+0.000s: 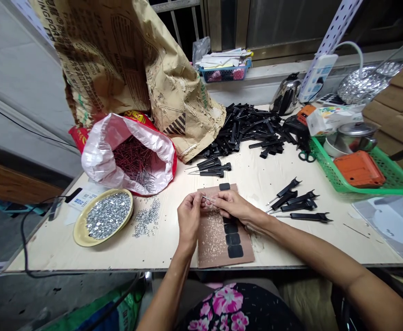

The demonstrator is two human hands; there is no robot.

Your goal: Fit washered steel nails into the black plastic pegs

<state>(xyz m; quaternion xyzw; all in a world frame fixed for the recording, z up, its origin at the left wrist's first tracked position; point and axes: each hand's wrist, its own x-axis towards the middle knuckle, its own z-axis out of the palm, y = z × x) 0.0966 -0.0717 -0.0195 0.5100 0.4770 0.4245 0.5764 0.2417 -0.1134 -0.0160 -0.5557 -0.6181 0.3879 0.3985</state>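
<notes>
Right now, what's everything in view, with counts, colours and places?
thin metal piece: one, silvery, between hands
board: one, brown, under hands
pads: several, black, on board
crumbs: many, pale, on board
black-handled pieces: many, black, rear heap, centre, right
bowl: one, yellow, left
metal discs: many, silvery, in and beside bowl
lined sack: one, red and white, behind bowl
rods: many, mostly dark red, in lined sack
paper sack: one, brown, back left
blue basket: one, blue, windowsill
kettle: one, silvery and black, back right
green basket: one, green, right
pot: one, silvery, green basket
cartons: several, brown, far right
table: one, pale, below
left hand: one, bare, at thin metal piece
right hand: one, bare, likewise
</notes>
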